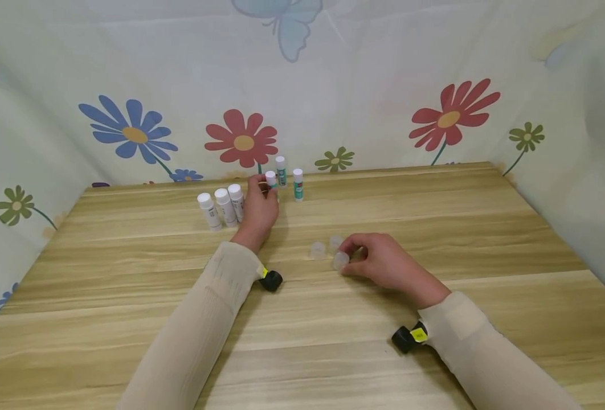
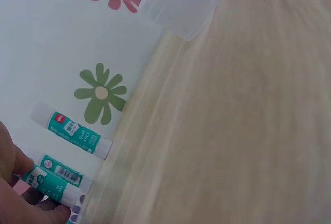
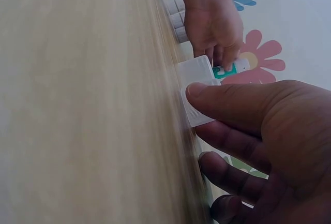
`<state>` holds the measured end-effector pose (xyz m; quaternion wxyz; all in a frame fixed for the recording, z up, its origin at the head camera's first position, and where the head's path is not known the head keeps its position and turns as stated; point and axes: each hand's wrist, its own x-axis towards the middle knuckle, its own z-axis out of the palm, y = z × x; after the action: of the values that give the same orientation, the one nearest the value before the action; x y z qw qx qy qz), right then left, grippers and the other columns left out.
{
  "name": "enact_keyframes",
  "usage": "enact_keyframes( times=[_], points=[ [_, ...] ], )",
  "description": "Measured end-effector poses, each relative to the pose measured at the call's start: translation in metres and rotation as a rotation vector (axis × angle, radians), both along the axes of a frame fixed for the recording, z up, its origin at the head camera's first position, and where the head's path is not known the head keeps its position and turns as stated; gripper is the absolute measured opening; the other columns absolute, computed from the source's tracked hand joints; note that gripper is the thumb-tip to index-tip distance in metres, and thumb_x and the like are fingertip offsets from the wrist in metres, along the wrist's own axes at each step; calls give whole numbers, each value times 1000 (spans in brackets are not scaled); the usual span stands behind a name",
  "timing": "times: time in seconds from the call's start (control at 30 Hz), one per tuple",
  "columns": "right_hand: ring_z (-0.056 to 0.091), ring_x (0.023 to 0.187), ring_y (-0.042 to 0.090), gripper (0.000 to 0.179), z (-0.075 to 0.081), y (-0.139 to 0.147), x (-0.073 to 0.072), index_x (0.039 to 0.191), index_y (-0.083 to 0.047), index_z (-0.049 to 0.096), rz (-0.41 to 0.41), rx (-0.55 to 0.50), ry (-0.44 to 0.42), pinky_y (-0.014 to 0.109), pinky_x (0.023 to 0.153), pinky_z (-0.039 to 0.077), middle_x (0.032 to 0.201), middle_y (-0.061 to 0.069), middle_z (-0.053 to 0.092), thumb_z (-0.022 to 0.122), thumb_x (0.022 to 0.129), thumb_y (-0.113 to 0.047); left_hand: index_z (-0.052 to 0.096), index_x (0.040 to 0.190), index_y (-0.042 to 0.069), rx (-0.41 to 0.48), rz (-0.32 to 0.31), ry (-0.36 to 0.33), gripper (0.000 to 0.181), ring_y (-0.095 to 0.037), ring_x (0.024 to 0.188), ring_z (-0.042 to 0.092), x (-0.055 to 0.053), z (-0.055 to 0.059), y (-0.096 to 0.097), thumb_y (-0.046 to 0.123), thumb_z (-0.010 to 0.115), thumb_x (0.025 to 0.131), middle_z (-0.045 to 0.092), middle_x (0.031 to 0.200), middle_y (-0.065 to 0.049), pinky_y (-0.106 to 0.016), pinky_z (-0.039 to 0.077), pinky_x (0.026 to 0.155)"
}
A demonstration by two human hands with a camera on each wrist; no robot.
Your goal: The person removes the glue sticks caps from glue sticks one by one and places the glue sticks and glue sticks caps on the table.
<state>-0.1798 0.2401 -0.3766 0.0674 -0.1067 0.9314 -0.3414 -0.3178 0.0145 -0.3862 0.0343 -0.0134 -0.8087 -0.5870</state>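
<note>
At the back of the table my left hand holds a small green-and-white glue stick between thumb and fingers. Two more glue sticks stand upright beside it, one just behind and one to the right. My right hand pinches a small translucent plastic cup between thumb and index finger, low over the table. Its other fingers are loosely bent in the right wrist view. Two similar cups stand close by, one to the left and one behind.
Left of my left hand, three larger white tubes with white caps stand in a row. A white curtain printed with flowers hangs behind the wooden table. A black wrist camera sits on each sleeve.
</note>
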Motion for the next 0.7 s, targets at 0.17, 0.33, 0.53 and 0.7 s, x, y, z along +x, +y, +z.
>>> enact_keyframes(
  times=[0.17,0.33,0.53,0.7],
  points=[
    [55,69,13,23,0,1,0,100,-21,67,6,-5,1,28,63,46,90,-3,67,79,80,-23,34,137,8,-48,-41,33,36,-27,123,50,8,8,-4,15,42,103,50,135,-16,-38,47,100],
    [55,67,13,24,1,-1,0,101,-21,67,6,-9,3,28,61,46,88,-2,67,79,79,-22,34,137,7,-41,-91,60,36,-27,122,50,18,15,-14,16,42,103,49,134,-16,-38,48,100],
    [56,69,13,26,1,-2,0,103,-20,67,16,11,18,28,63,46,93,-2,68,78,80,-22,36,135,8,-42,-135,67,34,-26,123,50,32,23,-28,17,43,103,49,131,-13,-38,46,101],
    [56,70,13,27,1,-2,2,104,-20,67,19,8,25,28,64,46,97,-1,68,78,80,-23,38,132,8,-47,-196,85,31,-27,126,51,43,26,-37,15,45,103,49,129,-14,-39,47,101]
  ],
)
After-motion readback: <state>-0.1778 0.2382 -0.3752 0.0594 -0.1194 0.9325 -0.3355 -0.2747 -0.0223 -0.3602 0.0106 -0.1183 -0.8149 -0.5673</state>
